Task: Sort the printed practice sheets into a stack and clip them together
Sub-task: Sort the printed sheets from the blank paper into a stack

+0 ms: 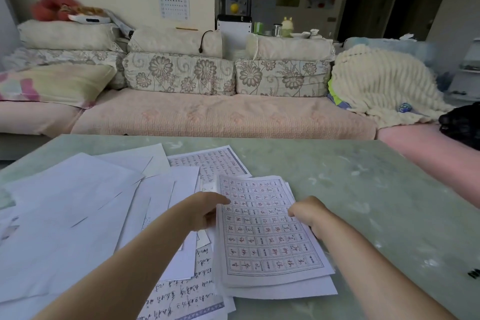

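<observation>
A small stack of printed practice sheets (267,236) with a red character grid lies on the pale green table (376,189), slightly fanned. My left hand (207,212) grips the stack's left edge, thumb on top. My right hand (310,212) holds its right edge with curled fingers. To the left spread several loose white sheets (78,215), mostly blank side up. One bordered sheet of handwriting (220,161) peeks out behind the stack, another (181,296) lies near the front edge. No clip is visible.
A sofa (207,114) with floral cushions runs behind the table, with a cream blanket (381,86) at its right end. A small black object (474,273) sits at the table's right edge.
</observation>
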`<action>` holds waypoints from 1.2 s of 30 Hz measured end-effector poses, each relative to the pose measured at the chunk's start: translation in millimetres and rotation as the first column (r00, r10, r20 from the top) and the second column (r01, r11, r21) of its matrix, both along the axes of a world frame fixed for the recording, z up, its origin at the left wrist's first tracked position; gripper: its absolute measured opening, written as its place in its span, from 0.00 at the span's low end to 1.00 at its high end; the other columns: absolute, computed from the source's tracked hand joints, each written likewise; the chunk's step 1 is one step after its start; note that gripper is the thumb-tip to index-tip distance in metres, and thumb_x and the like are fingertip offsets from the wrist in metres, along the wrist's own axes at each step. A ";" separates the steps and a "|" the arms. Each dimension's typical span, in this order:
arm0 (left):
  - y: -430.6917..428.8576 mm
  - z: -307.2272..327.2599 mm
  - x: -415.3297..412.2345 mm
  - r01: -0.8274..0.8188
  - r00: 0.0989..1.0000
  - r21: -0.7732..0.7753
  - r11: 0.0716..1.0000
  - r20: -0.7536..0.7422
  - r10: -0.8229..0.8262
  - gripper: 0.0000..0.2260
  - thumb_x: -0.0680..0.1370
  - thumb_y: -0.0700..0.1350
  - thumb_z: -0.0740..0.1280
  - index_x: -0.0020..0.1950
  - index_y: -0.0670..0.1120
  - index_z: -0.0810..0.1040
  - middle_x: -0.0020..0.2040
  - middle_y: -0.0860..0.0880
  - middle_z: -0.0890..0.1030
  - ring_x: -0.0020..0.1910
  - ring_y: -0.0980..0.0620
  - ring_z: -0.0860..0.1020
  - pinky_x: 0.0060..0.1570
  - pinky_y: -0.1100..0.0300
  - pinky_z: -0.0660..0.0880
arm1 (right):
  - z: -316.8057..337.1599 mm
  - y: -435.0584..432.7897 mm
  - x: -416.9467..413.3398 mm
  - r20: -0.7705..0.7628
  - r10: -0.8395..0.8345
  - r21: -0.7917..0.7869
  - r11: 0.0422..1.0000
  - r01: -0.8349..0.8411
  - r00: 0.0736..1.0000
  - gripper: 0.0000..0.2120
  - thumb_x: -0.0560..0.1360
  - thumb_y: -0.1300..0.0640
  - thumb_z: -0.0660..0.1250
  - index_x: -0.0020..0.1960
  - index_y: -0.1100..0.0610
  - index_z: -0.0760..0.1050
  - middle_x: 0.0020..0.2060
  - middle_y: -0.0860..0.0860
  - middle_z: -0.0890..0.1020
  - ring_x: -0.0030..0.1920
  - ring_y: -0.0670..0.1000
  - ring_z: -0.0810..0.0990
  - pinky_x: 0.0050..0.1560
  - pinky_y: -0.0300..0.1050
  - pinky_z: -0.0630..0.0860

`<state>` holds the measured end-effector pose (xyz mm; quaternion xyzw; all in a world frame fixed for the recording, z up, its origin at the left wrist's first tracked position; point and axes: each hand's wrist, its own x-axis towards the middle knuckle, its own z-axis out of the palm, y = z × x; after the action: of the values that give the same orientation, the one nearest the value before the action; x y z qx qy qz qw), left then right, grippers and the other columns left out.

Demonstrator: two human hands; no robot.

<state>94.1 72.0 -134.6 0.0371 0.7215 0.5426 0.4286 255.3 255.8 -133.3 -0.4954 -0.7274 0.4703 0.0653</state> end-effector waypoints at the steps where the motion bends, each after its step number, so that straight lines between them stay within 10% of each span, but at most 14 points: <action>1: 2.9 -0.7 0.2 0.024 1.000 -0.014 1.000 -0.013 -0.024 0.12 0.75 0.37 0.71 0.58 0.37 0.76 0.51 0.38 0.84 0.50 0.41 0.83 0.56 0.47 0.79 | 0.0 0.5 0.0 -0.001 0.000 -0.001 1.000 0.000 1.000 0.06 0.74 0.67 0.63 0.39 0.60 0.72 0.39 0.56 0.78 0.46 0.58 0.80 0.43 0.44 0.73; 10: 16.3 -4.5 6.2 -0.063 0.997 0.044 0.997 -0.047 0.065 0.36 0.63 0.38 0.79 0.66 0.46 0.63 0.55 0.38 0.79 0.50 0.35 0.81 0.46 0.37 0.80 | -4.0 6.8 0.1 0.028 0.015 0.012 1.000 -0.015 0.999 0.05 0.72 0.64 0.65 0.47 0.63 0.77 0.46 0.60 0.83 0.47 0.59 0.83 0.50 0.50 0.80; 17: 16.5 -3.6 17.6 0.036 0.961 -0.097 0.995 -0.270 -0.061 0.18 0.73 0.32 0.69 0.60 0.42 0.72 0.56 0.41 0.79 0.52 0.41 0.79 0.52 0.44 0.80 | -7.8 8.2 5.0 0.033 0.100 0.042 0.994 -0.102 0.994 0.02 0.71 0.63 0.68 0.44 0.62 0.76 0.40 0.56 0.81 0.41 0.56 0.81 0.39 0.42 0.74; 20: 15.1 11.2 25.0 0.035 0.936 0.044 0.998 -0.352 -0.018 0.16 0.75 0.30 0.66 0.58 0.46 0.73 0.54 0.44 0.79 0.49 0.45 0.79 0.47 0.47 0.80 | -5.2 10.8 10.6 -0.045 0.097 0.006 0.995 -0.097 0.994 0.08 0.71 0.63 0.68 0.50 0.62 0.76 0.43 0.55 0.80 0.39 0.54 0.78 0.39 0.41 0.73; 23: 7.5 29.6 29.5 0.086 0.918 0.270 0.959 -0.395 0.029 0.18 0.75 0.29 0.66 0.59 0.49 0.74 0.53 0.45 0.83 0.51 0.44 0.82 0.52 0.42 0.79 | 6.3 15.3 16.2 -0.252 0.040 -0.051 0.997 -0.054 0.967 0.31 0.70 0.59 0.70 0.71 0.57 0.67 0.64 0.53 0.77 0.59 0.55 0.78 0.61 0.52 0.75; 27: 2.5 55.2 41.5 0.136 0.886 0.472 0.871 -0.452 0.107 0.22 0.75 0.27 0.65 0.60 0.52 0.75 0.52 0.50 0.85 0.52 0.48 0.83 0.51 0.44 0.80 | 32.9 20.2 23.9 -0.460 0.136 0.089 0.990 -0.107 0.878 0.15 0.73 0.66 0.68 0.58 0.55 0.76 0.53 0.51 0.84 0.54 0.54 0.82 0.59 0.57 0.78; 36: 21.8 66.7 73.2 0.082 0.800 0.585 0.807 -0.522 0.298 0.23 0.75 0.34 0.70 0.65 0.52 0.70 0.56 0.54 0.81 0.55 0.54 0.81 0.48 0.57 0.80 | 64.6 14.5 48.5 -0.653 0.192 0.355 0.932 0.072 0.733 0.18 0.76 0.66 0.67 0.60 0.49 0.72 0.52 0.42 0.81 0.53 0.42 0.80 0.52 0.39 0.76</action>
<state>167.3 93.8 -68.0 0.2894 0.6179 0.7217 0.1167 303.8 270.3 -68.7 -0.2452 -0.7419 0.4802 0.3987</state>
